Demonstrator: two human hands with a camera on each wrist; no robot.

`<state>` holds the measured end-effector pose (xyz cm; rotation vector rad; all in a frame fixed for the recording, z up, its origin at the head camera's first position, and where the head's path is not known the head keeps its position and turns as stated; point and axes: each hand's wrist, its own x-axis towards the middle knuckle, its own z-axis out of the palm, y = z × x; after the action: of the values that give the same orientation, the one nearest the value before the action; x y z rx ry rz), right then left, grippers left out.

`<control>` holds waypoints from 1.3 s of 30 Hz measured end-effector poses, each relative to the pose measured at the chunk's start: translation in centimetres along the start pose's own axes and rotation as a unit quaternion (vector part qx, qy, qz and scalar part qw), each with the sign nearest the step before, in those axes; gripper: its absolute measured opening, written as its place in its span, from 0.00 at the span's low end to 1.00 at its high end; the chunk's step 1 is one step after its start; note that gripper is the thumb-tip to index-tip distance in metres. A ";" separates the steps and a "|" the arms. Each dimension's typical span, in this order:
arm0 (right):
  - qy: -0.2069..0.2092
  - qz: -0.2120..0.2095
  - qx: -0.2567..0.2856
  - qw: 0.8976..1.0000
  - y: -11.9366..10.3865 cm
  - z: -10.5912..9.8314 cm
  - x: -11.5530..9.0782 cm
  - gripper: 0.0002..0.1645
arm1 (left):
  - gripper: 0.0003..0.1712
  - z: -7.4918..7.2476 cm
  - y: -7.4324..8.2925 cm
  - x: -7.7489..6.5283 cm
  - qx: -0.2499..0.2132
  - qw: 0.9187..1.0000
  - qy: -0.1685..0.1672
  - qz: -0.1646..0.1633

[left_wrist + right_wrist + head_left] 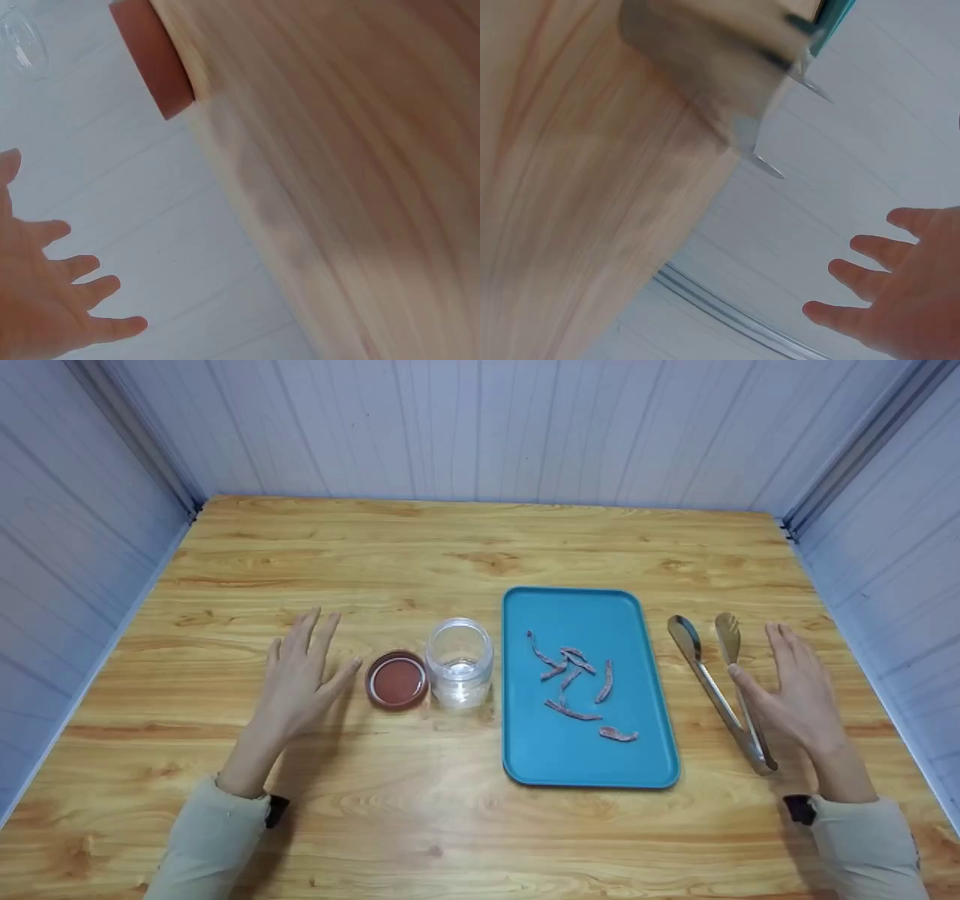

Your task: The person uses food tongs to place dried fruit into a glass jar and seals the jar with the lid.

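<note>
My left hand (300,682), fingers spread and holding nothing, hovers left of a reddish-brown jar lid (397,681). The lid also shows at the top of the left wrist view (154,60). Just right of the lid stands a clear jar (460,690) with its mouth uncovered. A blue tray (532,750) carries several dark, dried meat-like strips (572,711). Metal tongs (720,694) lie spread apart to the tray's right. Beside them is my right hand (799,694), fingers extended, nothing in its grasp; its thumb overlaps one tong arm in the head view, and I cannot tell whether they touch.
Everything stands on a wood-grain table (360,555). Pale panel walls (480,427) close off the back and both sides. The lid and jar sit close together, with the tray near the jar's right side.
</note>
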<state>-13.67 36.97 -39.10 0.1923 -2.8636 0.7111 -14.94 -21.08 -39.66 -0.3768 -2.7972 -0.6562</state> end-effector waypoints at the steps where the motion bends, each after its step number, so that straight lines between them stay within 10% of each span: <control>1: 0.013 0.000 0.018 1.000 0.0 0.0 0.0 0.44 | 0.37 0.0 0.1 0.1 -0.023 1.000 0.020 0.008; 7: 0.058 0.025 0.137 0.989 0.1 -0.1 -0.1 0.39 | 0.34 0.0 1.5 0.3 -0.205 0.976 0.065 0.009; 18: 0.031 0.093 0.184 0.978 4.4 1.3 -0.5 0.40 | 0.40 -1.0 7.1 0.7 -0.429 0.903 -0.016 -0.025; 25: 0.015 0.108 0.184 0.977 9.4 3.5 -0.5 0.42 | 0.45 0.2 8.4 1.1 -0.437 0.898 -0.056 -0.008; 39: -0.087 0.154 0.177 0.968 2.4 1.0 -1.0 0.48 | 0.50 1.8 9.5 2.1 -0.431 0.898 -0.090 0.001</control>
<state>-13.23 38.67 -41.30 -0.1580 -2.9382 1.3282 -14.32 -11.65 -36.81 -0.6085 -2.4843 -1.9341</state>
